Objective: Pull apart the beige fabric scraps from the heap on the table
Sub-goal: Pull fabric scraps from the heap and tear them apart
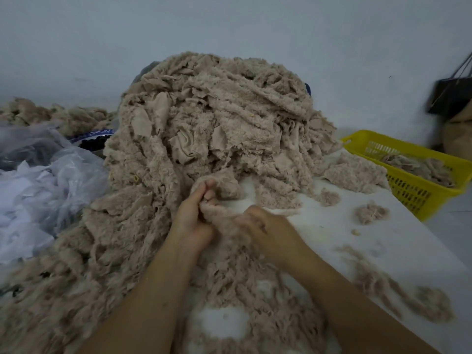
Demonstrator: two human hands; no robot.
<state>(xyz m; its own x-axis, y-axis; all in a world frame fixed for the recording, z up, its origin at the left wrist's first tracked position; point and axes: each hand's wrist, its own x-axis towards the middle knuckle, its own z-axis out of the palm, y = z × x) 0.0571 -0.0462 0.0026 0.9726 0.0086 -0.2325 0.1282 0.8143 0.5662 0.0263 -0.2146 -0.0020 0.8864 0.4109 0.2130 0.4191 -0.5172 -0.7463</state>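
White table [383,238] bears a tall heap [217,111] beyond the grip. Left hand [191,221] and right hand [265,228] pinch one scrap [222,215]; most looks unparted.

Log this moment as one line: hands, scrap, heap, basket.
left hand grips beige scrap | right hand grips same scrap | heap behind hands | yellow basket right, holds scraps

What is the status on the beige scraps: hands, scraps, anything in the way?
Left hand, right hand both gripping one beige scrap. Scrap stretched between them at foot of heap. Nothing blocking.
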